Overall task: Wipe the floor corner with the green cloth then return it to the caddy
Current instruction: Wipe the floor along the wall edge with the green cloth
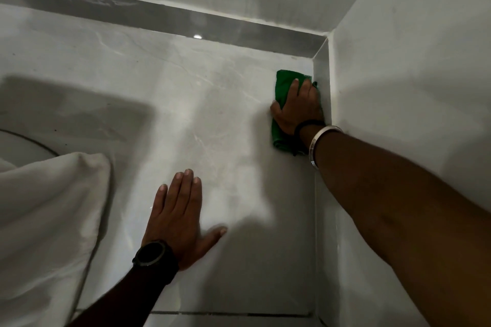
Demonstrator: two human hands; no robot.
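Left hand (180, 216) spread flat on floor (225, 127); right hand (299, 109) flat atop green cloth (283, 85).

The floor corner (309, 61) is closed on two sides by the far skirting (186, 18) and the right wall (398, 74), so a hand can reach it only from the open floor (199, 114) on the left and near side. Just beside the corner, the right hand (299, 110) presses flat on the green cloth (283, 85) against the wall. Well apart from the corner, the left hand (180, 216) and white fabric (50, 218) take the near-left floor.
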